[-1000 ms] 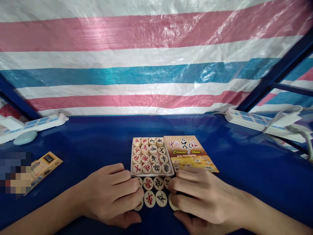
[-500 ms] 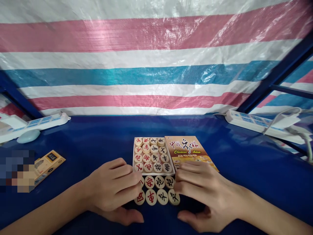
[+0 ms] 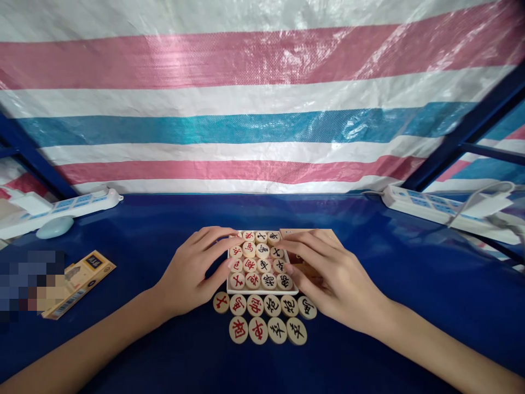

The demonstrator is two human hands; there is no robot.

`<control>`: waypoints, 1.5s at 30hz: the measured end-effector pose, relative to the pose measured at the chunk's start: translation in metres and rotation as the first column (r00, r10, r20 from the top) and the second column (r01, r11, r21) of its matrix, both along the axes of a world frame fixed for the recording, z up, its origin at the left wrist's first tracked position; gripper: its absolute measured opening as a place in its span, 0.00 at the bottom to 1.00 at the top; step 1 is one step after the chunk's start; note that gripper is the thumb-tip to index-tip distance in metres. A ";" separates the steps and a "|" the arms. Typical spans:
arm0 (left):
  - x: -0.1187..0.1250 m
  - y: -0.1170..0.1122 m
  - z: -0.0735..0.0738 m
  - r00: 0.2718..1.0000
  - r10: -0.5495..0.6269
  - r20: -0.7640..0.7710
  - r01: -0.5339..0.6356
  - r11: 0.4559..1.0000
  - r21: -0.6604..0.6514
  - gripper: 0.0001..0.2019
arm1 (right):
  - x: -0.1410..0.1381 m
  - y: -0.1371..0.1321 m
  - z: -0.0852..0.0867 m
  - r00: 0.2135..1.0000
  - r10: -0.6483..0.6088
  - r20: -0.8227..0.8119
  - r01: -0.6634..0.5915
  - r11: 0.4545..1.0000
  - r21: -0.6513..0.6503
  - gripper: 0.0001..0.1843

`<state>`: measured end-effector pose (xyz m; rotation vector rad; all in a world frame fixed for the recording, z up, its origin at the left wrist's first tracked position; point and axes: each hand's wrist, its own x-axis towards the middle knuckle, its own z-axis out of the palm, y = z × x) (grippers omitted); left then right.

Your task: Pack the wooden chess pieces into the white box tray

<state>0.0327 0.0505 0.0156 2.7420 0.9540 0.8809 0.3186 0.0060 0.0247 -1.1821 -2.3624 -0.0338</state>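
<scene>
A white box (image 3: 262, 291) holds rows of round wooden Chinese chess pieces (image 3: 250, 265) with red and black characters. My left hand (image 3: 200, 265) is at the box's left side, fingers apart, fingertips and thumb touching or just over the leftmost pieces. At the right side, my right hand (image 3: 328, 268) has its fingers spread and its tips by the rightmost pieces. Its palm covers much of the printed lid (image 3: 334, 236). In front of the box lie two rows of loose pieces (image 3: 276, 330) on the blue table. Whether either hand presses on the box I cannot tell.
On the left, a small printed carton (image 3: 82, 282) lies beside a pixelated patch. Behind it are a pale rounded object (image 3: 54, 227) and a power strip (image 3: 86, 205). Another power strip (image 3: 435, 210) with cables stands at the right back. Striped plastic sheeting (image 3: 246, 128) hangs behind the table.
Both hands have moved away from me, from the loose front rows up to the sides of the box. Pieces at both ends of the loose row are now uncovered. The view has shifted slightly.
</scene>
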 end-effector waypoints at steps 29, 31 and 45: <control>0.021 -0.016 -0.001 0.997 -0.051 0.064 0.056 0.995 -0.081 0.08 | -0.016 0.007 -0.001 0.989 0.128 -0.069 -0.135 0.984 -0.115 0.11; 0.021 -0.017 -0.002 0.999 0.003 0.052 0.002 0.994 -0.110 0.12 | -0.015 0.006 0.000 0.992 0.099 -0.080 -0.108 0.988 -0.114 0.13; 0.014 -0.015 0.005 0.984 0.082 0.161 -0.062 0.990 -0.124 0.06 | -0.006 0.005 0.006 0.988 0.029 -0.154 -0.054 0.986 -0.156 0.11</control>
